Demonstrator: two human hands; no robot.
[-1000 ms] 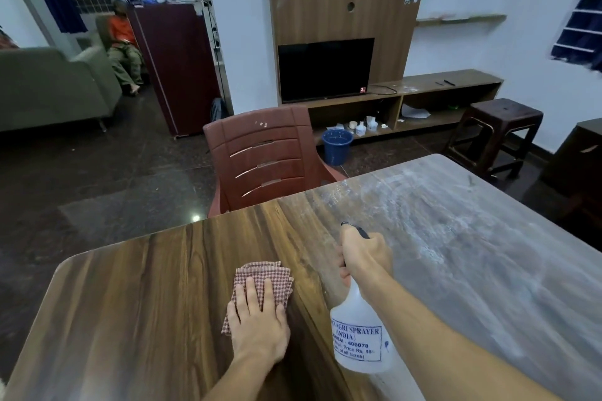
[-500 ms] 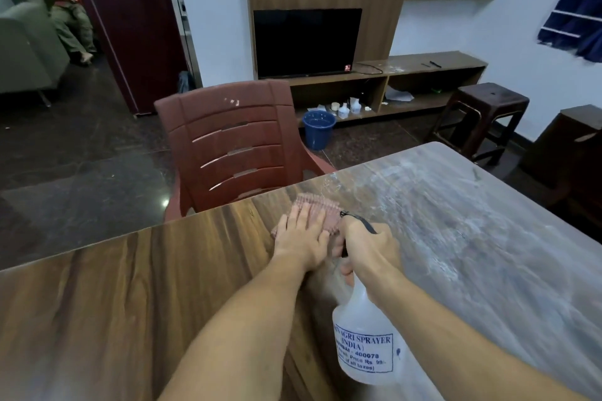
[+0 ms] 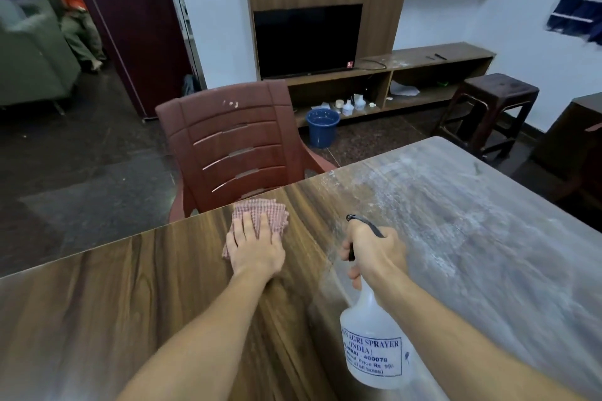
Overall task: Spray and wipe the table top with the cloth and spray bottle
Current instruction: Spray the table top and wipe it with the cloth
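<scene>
My left hand (image 3: 255,249) lies flat on the cloth (image 3: 270,213), fingers straight, palm pressing, nothing curled. The cloth sits at the table (image 3: 130,286) edge, just in front of the chair (image 3: 228,146) back. It is checked, folded and thin. I judge it soft and limp, so it will bunch or slip out if I drag it by the fingertips. Better to keep the whole palm on it with even pressure and no pinch.

My right hand (image 3: 374,247) is clenched round the neck of the bottle (image 3: 374,352), with a finger by the black trigger. The bottle is on my side of the table, well clear of the chair and off to its right. It is tilted, base toward me, and I cannot tell if the base touches the table. The plastic is translucent and the fill level is unreadable, so the weight is a guess, probably light to middling. The body is smooth and likely slick when wet. The neck under the spray head is the hold; it stays stiff there, while the body would flex.

The table by the chair shows dark grain. Farther right of the chair it carries a whitish haze, which I judge still needs wiping.
</scene>
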